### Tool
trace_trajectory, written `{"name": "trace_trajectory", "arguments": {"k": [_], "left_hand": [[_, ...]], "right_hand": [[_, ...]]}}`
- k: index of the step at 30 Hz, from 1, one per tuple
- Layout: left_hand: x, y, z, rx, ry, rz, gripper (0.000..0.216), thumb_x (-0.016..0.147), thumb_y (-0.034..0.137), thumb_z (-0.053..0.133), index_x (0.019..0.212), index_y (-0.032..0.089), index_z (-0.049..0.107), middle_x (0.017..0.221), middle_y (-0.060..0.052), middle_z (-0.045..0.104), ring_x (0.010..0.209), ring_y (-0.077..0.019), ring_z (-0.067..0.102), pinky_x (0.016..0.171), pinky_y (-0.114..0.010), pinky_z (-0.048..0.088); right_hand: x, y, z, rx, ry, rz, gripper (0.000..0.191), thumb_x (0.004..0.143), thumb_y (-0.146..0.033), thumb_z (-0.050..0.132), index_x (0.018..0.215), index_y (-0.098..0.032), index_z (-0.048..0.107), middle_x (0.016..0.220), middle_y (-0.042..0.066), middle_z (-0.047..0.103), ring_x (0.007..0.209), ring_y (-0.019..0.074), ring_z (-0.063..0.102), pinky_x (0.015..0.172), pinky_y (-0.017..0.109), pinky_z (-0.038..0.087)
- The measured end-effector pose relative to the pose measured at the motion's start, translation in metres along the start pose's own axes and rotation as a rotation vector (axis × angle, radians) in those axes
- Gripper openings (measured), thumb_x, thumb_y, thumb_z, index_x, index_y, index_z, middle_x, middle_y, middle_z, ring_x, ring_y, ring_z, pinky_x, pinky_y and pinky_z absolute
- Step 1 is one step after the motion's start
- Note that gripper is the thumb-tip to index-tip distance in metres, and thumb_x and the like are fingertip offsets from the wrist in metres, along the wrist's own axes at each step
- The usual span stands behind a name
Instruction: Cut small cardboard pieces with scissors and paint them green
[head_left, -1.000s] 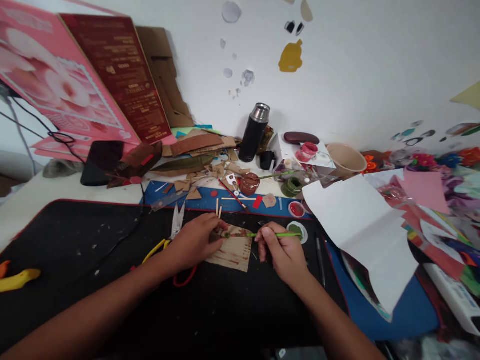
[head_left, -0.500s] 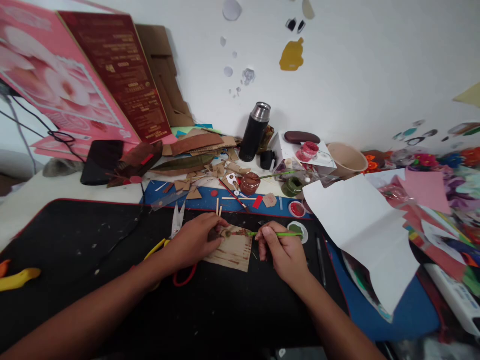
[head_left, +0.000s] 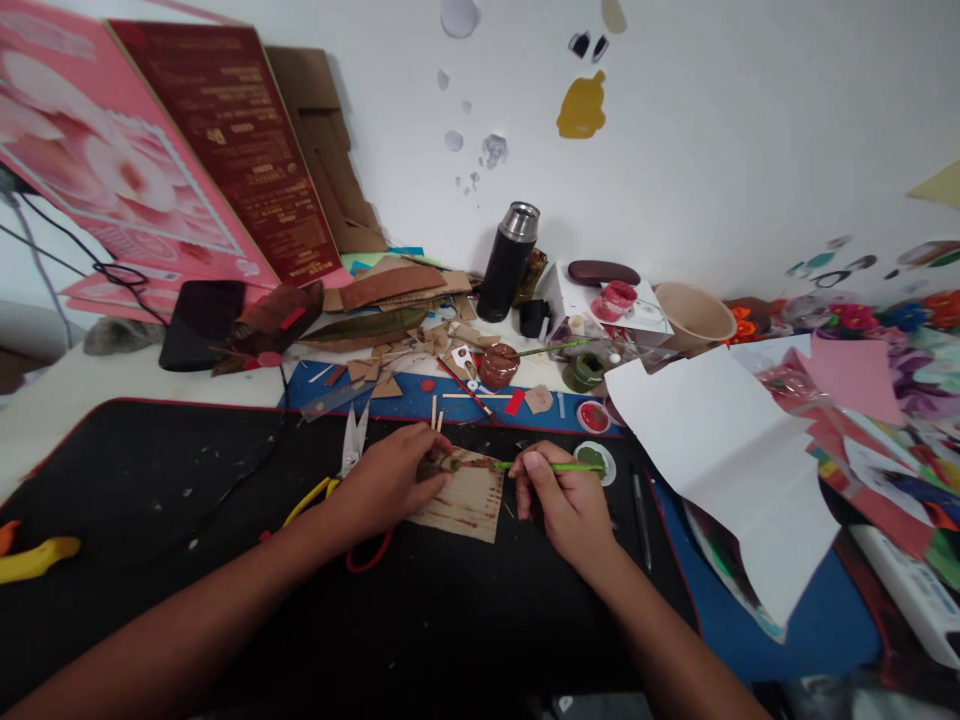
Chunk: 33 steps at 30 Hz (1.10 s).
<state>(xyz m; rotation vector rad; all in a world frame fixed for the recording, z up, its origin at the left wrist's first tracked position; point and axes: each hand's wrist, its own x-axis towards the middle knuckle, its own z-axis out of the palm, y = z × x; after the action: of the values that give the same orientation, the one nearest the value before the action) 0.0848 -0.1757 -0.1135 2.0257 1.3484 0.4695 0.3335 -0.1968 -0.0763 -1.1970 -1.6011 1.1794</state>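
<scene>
My right hand (head_left: 559, 490) is closed around a paintbrush with a bright green handle (head_left: 574, 467). The brush points left, and its tip is just beside the fingertips of my left hand (head_left: 397, 470). Those left fingers are bent together over the corner of a piece of corrugated cardboard (head_left: 465, 505) streaked with brown paint. Whatever sits between them is too small to make out. Scissors (head_left: 352, 445) lie partly under my left wrist. Beyond my right hand is a small white lid of green paint (head_left: 592, 462).
Behind the black mat (head_left: 187, 470) stand a brown paint jar (head_left: 499, 368), a green paint jar (head_left: 583, 374) and a black thermos (head_left: 507, 270). Cardboard scraps (head_left: 386, 360) spread at the back. White paper (head_left: 712, 450) lies right, near a pen (head_left: 642, 520).
The brush has shifted very slightly to the left along the cardboard's upper edge. Both hands keep nearly the same pose.
</scene>
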Motion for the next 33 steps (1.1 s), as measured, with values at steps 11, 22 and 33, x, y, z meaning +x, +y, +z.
{"name": "trace_trajectory", "arguments": {"k": [11,22,33], "left_hand": [[0.0020,-0.0054,-0.0001,-0.039,-0.001,0.046,0.019,0.089,0.023,0.063,0.107,0.021,0.069,0.105,-0.006,0.070,0.102,-0.0256,0.067,0.094,-0.040,0.053],[0.0016,-0.0064,-0.0002,-0.054,-0.010,0.052,0.022,0.088,0.021,0.065,0.109,0.021,0.070,0.106,-0.006,0.071,0.103,-0.0248,0.067,0.096,-0.040,0.053],[0.0018,-0.0061,-0.0004,-0.063,0.000,0.049,0.023,0.087,0.022,0.065,0.110,0.022,0.071,0.106,-0.006,0.072,0.101,-0.0245,0.067,0.095,-0.040,0.054]], "right_hand": [[-0.0005,0.0016,-0.0029,-0.044,0.022,-0.007,0.046,0.110,-0.053,0.046,0.084,-0.020,0.067,0.053,-0.003,0.060,0.046,0.0129,0.057,0.051,0.024,0.044],[-0.0025,0.0047,-0.0020,-0.021,0.004,-0.018,0.045,0.111,-0.050,0.047,0.085,-0.020,0.068,0.055,-0.002,0.060,0.047,0.0130,0.058,0.051,0.024,0.043],[-0.0016,0.0014,0.0028,-0.065,0.005,-0.079,0.045,0.111,-0.050,0.046,0.086,-0.021,0.068,0.055,-0.002,0.060,0.048,0.0141,0.059,0.055,0.026,0.046]]}}
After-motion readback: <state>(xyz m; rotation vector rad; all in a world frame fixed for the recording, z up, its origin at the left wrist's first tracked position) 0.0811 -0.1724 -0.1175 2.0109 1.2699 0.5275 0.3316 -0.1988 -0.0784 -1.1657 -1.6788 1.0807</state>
